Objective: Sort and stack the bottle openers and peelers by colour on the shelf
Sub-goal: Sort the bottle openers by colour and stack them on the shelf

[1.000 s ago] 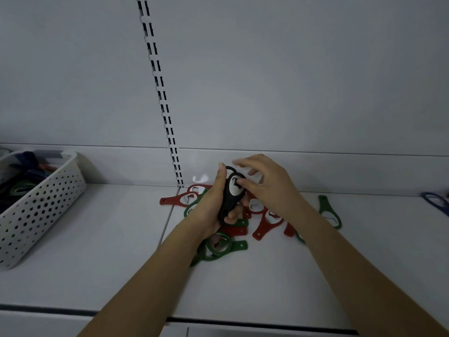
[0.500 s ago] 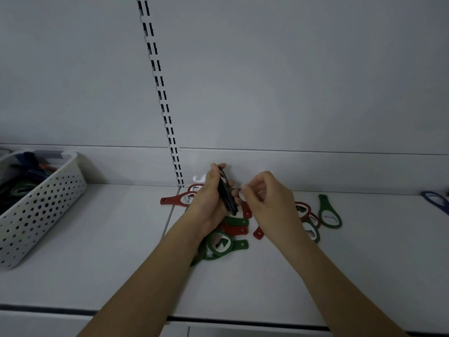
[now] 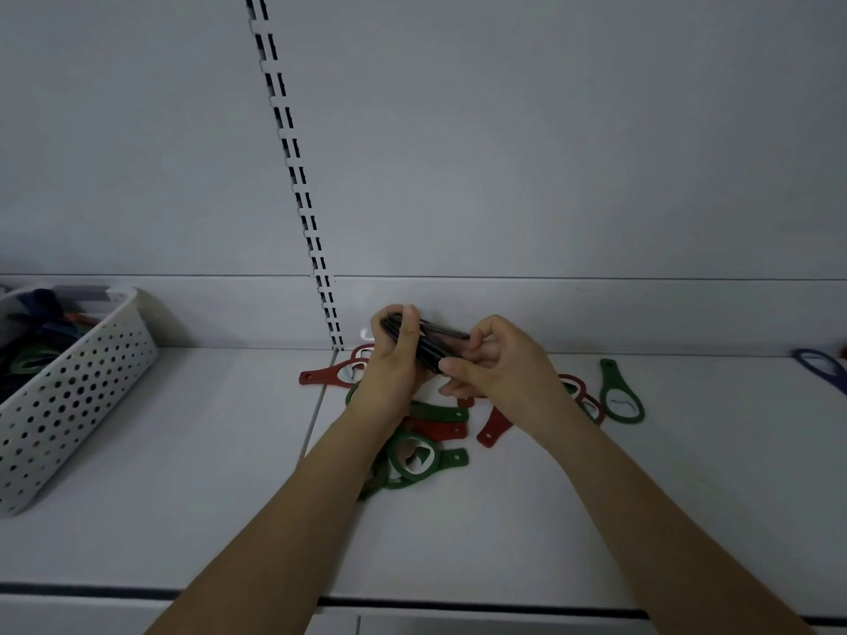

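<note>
Both hands, left hand (image 3: 389,359) and right hand (image 3: 499,364), were clamped on black stack (image 3: 431,346); red/green openers (image 3: 426,433) were left unsorted on shelf (image 3: 596,520).

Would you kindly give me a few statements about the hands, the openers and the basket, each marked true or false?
1. Both hands hold the black stack. True: the left hand grips it and the right hand pinches its end.
2. Only green openers lie on the shelf. False: red openers lie there too, among green openers.
3. The white basket sits left of the hands. True.
4. The basket is empty. False: coloured items show inside it.
5. A blue opener lies at the far right. True.
</note>
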The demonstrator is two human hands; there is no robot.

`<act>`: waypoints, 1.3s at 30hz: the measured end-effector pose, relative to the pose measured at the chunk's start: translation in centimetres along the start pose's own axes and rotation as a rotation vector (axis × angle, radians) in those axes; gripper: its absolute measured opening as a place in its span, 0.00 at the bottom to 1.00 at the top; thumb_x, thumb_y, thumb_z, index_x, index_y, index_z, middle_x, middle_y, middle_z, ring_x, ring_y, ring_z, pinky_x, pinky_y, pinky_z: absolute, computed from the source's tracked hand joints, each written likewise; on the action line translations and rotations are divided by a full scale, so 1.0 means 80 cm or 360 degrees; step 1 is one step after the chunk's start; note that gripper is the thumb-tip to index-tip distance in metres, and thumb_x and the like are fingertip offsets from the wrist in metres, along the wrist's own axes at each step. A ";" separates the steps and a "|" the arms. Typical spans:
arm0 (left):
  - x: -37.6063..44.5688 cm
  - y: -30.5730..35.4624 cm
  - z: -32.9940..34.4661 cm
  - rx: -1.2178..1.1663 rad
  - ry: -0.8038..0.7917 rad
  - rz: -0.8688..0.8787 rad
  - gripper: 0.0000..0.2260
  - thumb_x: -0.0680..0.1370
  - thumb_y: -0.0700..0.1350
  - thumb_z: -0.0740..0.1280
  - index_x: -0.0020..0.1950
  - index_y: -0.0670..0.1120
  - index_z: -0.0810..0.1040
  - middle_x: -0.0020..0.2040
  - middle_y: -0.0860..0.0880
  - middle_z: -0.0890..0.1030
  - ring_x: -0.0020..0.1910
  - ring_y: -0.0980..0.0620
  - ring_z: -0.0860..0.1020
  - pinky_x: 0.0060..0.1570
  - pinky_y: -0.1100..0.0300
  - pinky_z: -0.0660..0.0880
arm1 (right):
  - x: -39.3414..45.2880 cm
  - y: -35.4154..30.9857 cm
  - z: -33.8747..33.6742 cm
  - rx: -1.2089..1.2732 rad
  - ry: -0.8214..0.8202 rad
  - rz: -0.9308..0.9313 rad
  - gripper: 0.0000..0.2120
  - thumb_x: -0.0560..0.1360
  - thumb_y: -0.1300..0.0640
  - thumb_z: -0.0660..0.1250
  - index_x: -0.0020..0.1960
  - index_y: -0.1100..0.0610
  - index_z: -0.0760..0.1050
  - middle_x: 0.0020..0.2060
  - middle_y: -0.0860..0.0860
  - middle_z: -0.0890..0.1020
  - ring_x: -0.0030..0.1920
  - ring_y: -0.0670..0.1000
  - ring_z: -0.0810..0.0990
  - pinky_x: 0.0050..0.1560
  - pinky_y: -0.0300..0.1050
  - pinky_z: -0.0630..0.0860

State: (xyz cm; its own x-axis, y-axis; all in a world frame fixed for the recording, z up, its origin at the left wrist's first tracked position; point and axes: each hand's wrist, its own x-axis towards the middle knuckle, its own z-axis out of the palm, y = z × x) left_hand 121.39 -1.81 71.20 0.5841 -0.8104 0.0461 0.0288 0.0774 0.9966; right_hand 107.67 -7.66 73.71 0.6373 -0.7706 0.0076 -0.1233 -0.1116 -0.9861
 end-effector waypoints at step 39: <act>0.028 -0.002 0.009 -0.0511 -0.0222 -0.0195 0.17 0.78 0.63 0.56 0.52 0.53 0.76 0.57 0.42 0.82 0.63 0.44 0.78 0.62 0.47 0.74 | 0.006 0.013 0.008 -0.0326 0.0005 -0.0003 0.10 0.71 0.58 0.76 0.41 0.56 0.74 0.41 0.49 0.86 0.42 0.48 0.85 0.49 0.43 0.81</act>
State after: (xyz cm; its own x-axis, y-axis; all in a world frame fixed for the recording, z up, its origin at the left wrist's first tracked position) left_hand 122.07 -4.05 71.16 0.4450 -0.8945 -0.0416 0.3579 0.1351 0.9239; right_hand 108.30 -7.74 72.59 0.6351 -0.7724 0.0100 -0.2749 -0.2380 -0.9316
